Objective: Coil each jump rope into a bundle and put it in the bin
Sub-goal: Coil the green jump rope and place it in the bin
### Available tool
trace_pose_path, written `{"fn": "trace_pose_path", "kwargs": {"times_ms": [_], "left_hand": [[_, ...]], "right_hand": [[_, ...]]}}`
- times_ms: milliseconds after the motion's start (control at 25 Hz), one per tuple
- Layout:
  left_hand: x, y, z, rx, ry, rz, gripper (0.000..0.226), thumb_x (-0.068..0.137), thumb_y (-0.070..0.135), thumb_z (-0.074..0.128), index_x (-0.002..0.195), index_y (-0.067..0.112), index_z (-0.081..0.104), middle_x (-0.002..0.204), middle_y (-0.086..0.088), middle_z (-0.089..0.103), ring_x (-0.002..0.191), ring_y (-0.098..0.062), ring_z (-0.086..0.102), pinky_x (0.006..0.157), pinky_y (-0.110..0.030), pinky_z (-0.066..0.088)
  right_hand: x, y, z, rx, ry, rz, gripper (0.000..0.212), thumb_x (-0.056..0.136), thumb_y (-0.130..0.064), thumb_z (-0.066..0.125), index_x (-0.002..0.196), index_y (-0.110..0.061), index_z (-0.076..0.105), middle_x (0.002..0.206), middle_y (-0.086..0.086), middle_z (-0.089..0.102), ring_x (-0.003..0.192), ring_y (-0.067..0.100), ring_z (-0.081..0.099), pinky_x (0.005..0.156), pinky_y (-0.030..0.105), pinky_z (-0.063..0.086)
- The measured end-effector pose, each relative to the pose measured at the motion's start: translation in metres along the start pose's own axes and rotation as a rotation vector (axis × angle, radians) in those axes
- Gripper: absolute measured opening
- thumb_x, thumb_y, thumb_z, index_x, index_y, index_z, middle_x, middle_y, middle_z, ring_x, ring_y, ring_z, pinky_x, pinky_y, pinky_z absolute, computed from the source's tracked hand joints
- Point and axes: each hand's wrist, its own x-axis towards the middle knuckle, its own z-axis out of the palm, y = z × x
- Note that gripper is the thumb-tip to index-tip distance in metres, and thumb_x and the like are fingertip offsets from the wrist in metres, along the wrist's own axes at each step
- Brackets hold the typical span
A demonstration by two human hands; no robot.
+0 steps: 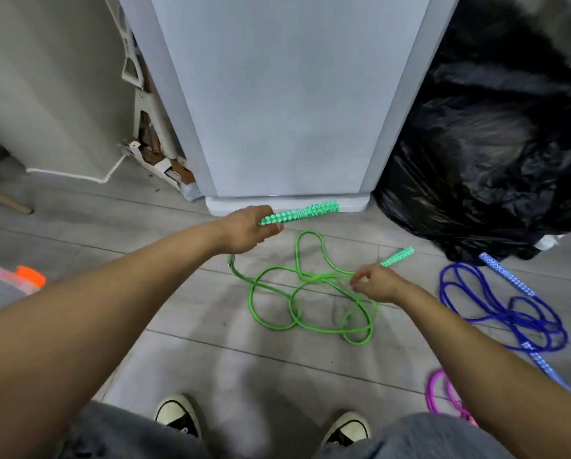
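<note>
A green jump rope [297, 306] lies in loose loops on the grey floor in front of me. My left hand [246, 230] is shut on one of its green patterned handles [305, 213], lifted off the floor. The second green handle [397, 256] rests on the floor, just beyond my right hand [375, 282]. That hand hovers over the cord with its fingers curled near it; whether it pinches the cord I cannot tell. A blue jump rope [509, 313] lies tangled at the right. Part of a pink rope [443, 395] shows behind my right forearm.
A tall grey cabinet [287, 111] stands straight ahead. A full black plastic bag [496, 160] sits to its right. At the left edge is a clear container with an orange latch [30, 276]. My two shoes [178, 415] are at the bottom.
</note>
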Motion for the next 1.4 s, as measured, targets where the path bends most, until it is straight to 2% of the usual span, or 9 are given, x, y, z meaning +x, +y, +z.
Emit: {"fn": "trace_pose_path", "kwargs": {"times_ms": [160, 320, 440, 560, 720, 840, 1040, 1240, 1400], "left_hand": [[-0.027, 0.042, -0.018, -0.666, 0.135, -0.124, 0.026, 0.101, 0.036, 0.052, 0.086, 0.014, 0.052, 0.064, -0.003, 0.042, 0.045, -0.013, 0.031, 0.043, -0.021, 0.029], [-0.058, 0.089, -0.039, -1.083, 0.257, -0.169, 0.027, 0.104, 0.033, 0.045, 0.085, 0.013, 0.046, 0.061, -0.002, 0.038, 0.043, -0.014, 0.03, 0.044, -0.022, 0.033], [-0.081, 0.1, -0.06, -1.381, 0.388, -0.239, 0.025, 0.104, 0.028, 0.04, 0.084, 0.013, 0.044, 0.063, -0.007, 0.047, 0.049, -0.02, 0.042, 0.052, -0.029, 0.041], [-0.105, 0.078, -0.075, -1.142, 0.466, -0.347, 0.024, 0.099, 0.031, 0.051, 0.088, 0.011, 0.057, 0.085, -0.008, 0.062, 0.07, -0.023, 0.057, 0.064, -0.032, 0.051], [-0.137, 0.063, -0.075, -1.091, 0.373, -0.228, 0.031, 0.089, 0.03, 0.072, 0.105, 0.004, 0.07, 0.081, -0.005, 0.053, 0.061, -0.019, 0.051, 0.055, -0.026, 0.055], [-0.149, 0.073, -0.072, -1.096, 0.341, -0.116, 0.028, 0.088, 0.029, 0.073, 0.095, 0.003, 0.065, 0.069, -0.007, 0.055, 0.058, -0.021, 0.057, 0.058, -0.029, 0.055], [-0.151, 0.066, -0.089, -1.156, 0.619, -0.202, 0.026, 0.088, 0.033, 0.072, 0.084, 0.01, 0.06, 0.069, -0.004, 0.054, 0.051, -0.017, 0.052, 0.048, -0.025, 0.052], [-0.16, 0.043, -0.102, -1.309, 0.549, -0.322, 0.024, 0.089, 0.033, 0.072, 0.084, 0.015, 0.057, 0.069, -0.003, 0.06, 0.057, -0.018, 0.059, 0.049, -0.023, 0.052], [-0.161, 0.063, -0.091, -1.401, 0.352, -0.225, 0.022, 0.09, 0.029, 0.071, 0.085, 0.011, 0.059, 0.066, -0.007, 0.066, 0.067, -0.022, 0.068, 0.063, -0.029, 0.058]], "right_hand": [[-0.04, -0.049, -0.042, 0.168, 0.013, -0.132, 0.027, 0.085, -0.013, 0.077, 0.11, -0.015, 0.072, 0.11, 0.011, 0.069, 0.102, 0.021, 0.064, 0.086, 0.023, 0.046], [-0.104, -0.15, -0.085, 0.407, -0.248, -0.366, 0.055, 0.081, -0.02, 0.083, 0.129, -0.026, 0.059, 0.136, -0.002, 0.06, 0.127, 0.007, 0.053, 0.107, 0.024, 0.042], [-0.141, -0.205, -0.089, 0.386, -0.313, -0.449, 0.029, 0.094, -0.03, 0.069, 0.119, -0.016, 0.066, 0.116, 0.009, 0.073, 0.115, 0.016, 0.066, 0.111, 0.04, 0.044], [-0.169, -0.222, -0.094, 0.503, -0.228, -0.433, 0.031, 0.099, -0.039, 0.061, 0.111, -0.011, 0.068, 0.073, 0.015, 0.066, 0.084, 0.032, 0.074, 0.096, 0.048, 0.052], [-0.192, -0.233, -0.101, 0.417, -0.184, -0.439, 0.042, 0.089, -0.062, 0.062, 0.114, -0.029, 0.069, 0.101, 0.001, 0.075, 0.1, 0.014, 0.073, 0.095, 0.034, 0.05], [-0.197, -0.25, -0.081, 0.561, 0.04, -0.509, 0.032, 0.093, -0.042, 0.069, 0.115, -0.019, 0.067, 0.106, 0.0, 0.076, 0.105, 0.014, 0.07, 0.094, 0.032, 0.05], [-0.198, -0.244, -0.076, 0.67, 0.036, -0.522, 0.022, 0.102, -0.021, 0.057, 0.1, -0.002, 0.068, 0.057, 0.011, 0.058, 0.063, 0.027, 0.069, 0.07, 0.027, 0.054], [-0.19, -0.204, -0.094, 0.022, -0.038, -0.27, 0.029, 0.079, -0.041, 0.076, 0.105, -0.028, 0.073, 0.108, -0.008, 0.073, 0.108, 0.013, 0.066, 0.105, 0.036, 0.049], [-0.199, -0.249, -0.081, 0.636, 0.06, -0.558, 0.041, 0.092, -0.03, 0.073, 0.13, -0.02, 0.059, 0.121, -0.001, 0.071, 0.116, 0.009, 0.064, 0.101, 0.024, 0.047]]}}
